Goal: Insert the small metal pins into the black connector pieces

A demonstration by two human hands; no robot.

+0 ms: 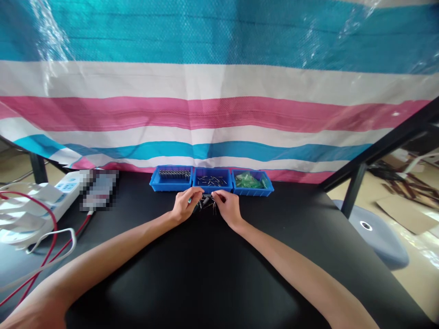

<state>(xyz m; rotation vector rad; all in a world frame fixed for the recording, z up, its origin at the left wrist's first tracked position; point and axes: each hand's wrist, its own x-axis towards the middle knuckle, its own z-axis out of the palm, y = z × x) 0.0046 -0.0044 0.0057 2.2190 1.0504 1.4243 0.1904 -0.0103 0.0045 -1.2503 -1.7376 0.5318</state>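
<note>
On my feed, a striped sheet (219,114) hangs behind the black table (206,283); three blue trays (221,188) stand in a row before it. Just in front of the middle one, the left hand (187,204) and right hand (227,206) both appear pinched on a small dark bundle (206,200), thin metal pins (214,209) showing below. I'd steady it with one hand, work lightly with the other's fingertips, low over the table, since pins could slip.
</note>
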